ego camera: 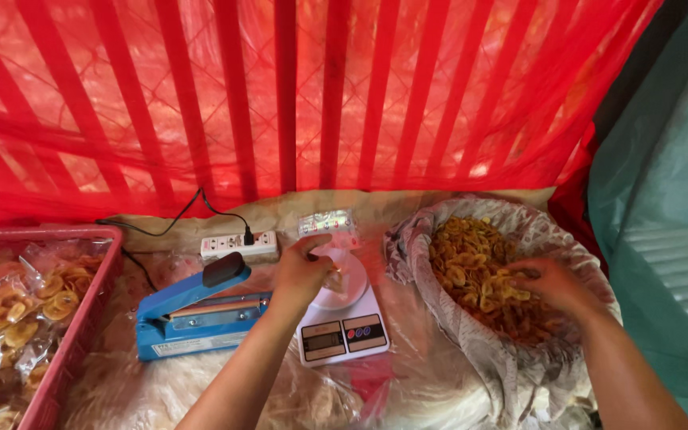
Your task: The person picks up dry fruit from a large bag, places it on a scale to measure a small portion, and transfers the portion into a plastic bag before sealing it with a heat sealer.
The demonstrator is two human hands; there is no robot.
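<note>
left hand [302, 275] pinched the rim of a clear plastic bag [330, 225] held open over the white scale [342, 322], approx center. right hand [549, 285], fingers curled into banana chips [475, 267] at 3 o'clock, w/ cloth-lined basket [519, 219] around them. blue heat sealer [197, 312] sat at 9 o'clock of the scale, power strip [236, 245] at 11, red crate [81, 318] of bagged chips far at 9.

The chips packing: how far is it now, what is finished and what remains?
Done: sealed chip packets already lie in the red crate. In hand: the left hand holds a clear bag open over the scale, while the right hand scoops chips in the lined basket. Left: the basket remains fairly full; the blue heat sealer stands open, unused.
</note>
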